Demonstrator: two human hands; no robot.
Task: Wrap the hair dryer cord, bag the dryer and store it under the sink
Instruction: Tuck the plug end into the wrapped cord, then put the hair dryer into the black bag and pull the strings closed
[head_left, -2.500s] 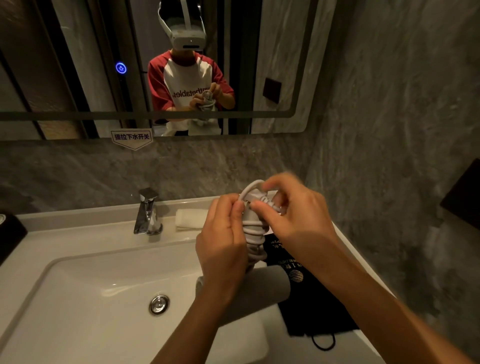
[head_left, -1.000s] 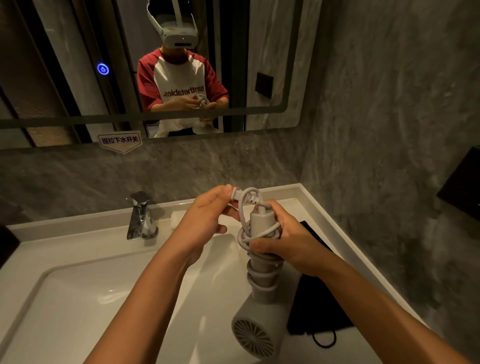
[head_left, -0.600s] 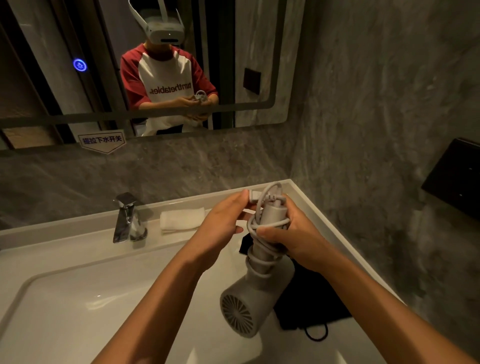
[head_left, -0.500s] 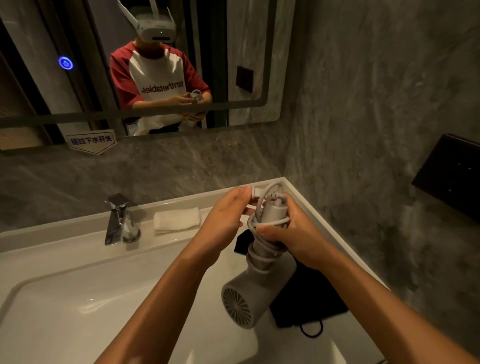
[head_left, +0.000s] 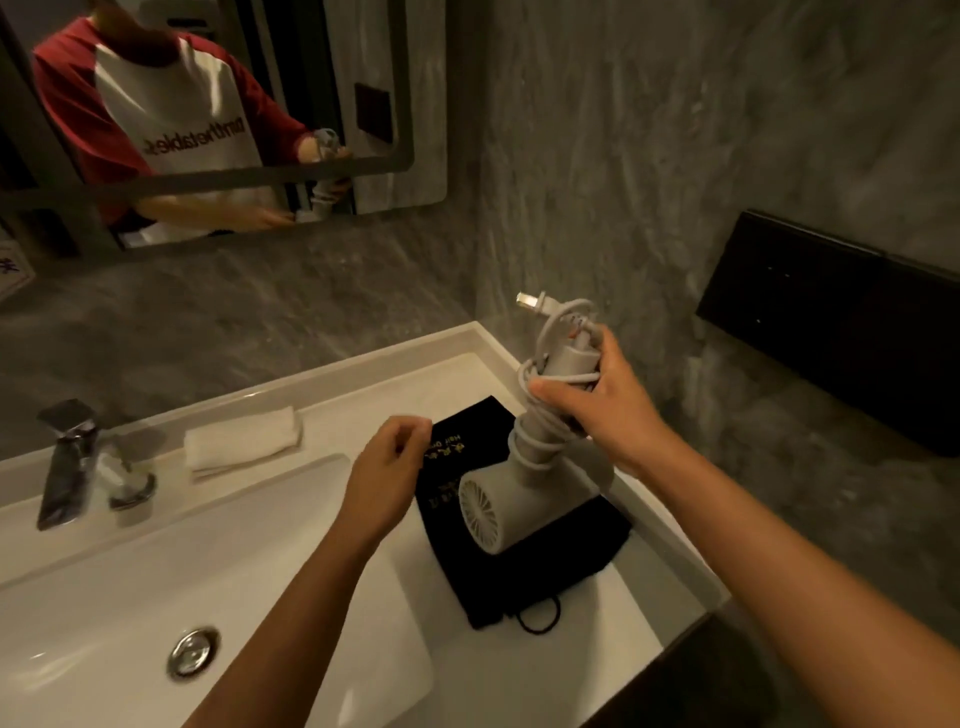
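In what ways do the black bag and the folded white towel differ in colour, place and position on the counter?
The black bag is dark with small gold print; the folded white towel is plain and pale. The bag lies flat at the right of the basin, partly behind the hair dryer held in the right hand; the towel lies uncovered at the back ledge near the faucet. A cord loop trails from the bag; the towel has none. Both rest on the white counter.

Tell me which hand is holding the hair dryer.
The right hand, gripping the cord-wrapped handle of the hair dryer; the left hand holds nothing.
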